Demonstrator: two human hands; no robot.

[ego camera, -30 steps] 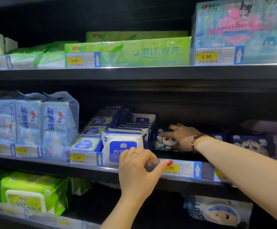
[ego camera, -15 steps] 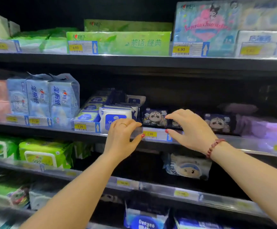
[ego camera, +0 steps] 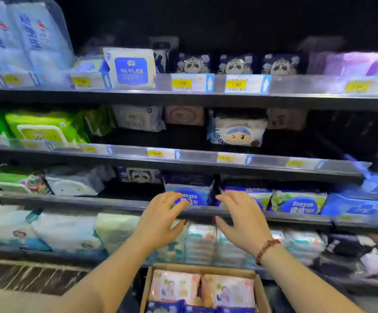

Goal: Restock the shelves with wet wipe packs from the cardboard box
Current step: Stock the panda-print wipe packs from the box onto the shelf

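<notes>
Shelves [ego camera: 93, 203] of packaged goods fill the view, with price tags [ego camera: 191, 83] clipped along their front edges. At the left end of the top shelf stand tall pale blue packs [ego camera: 25, 37]; below them, on the second shelf, lie green packs [ego camera: 43, 129]. Toward the middle of the top shelf a white pack with a blue label [ego camera: 131, 68] stands at the front edge, and to its right three dark panda packs [ego camera: 236, 63] sit in a row. On the third shelf, Deeyeo packs [ego camera: 298, 202] line the front edge from the middle rightward. The left hand [ego camera: 161, 219] is in front of that edge, fingers spread wide and holding nothing, a ring on one finger. Its fingertips overlap the leftmost Deeyeo pack, and whether they touch it cannot be told. The right hand [ego camera: 242, 220] is just beside it but apart, also wide and empty, with a bead bracelet [ego camera: 267, 249] at the wrist. Below, between the forearms, sits the open cardboard box [ego camera: 146, 288]. Inside it two pink wet wipe packs [ego camera: 174, 288] lie side by side, with dark blue packs [ego camera: 165, 307] at the near edge, partly cut off
</notes>
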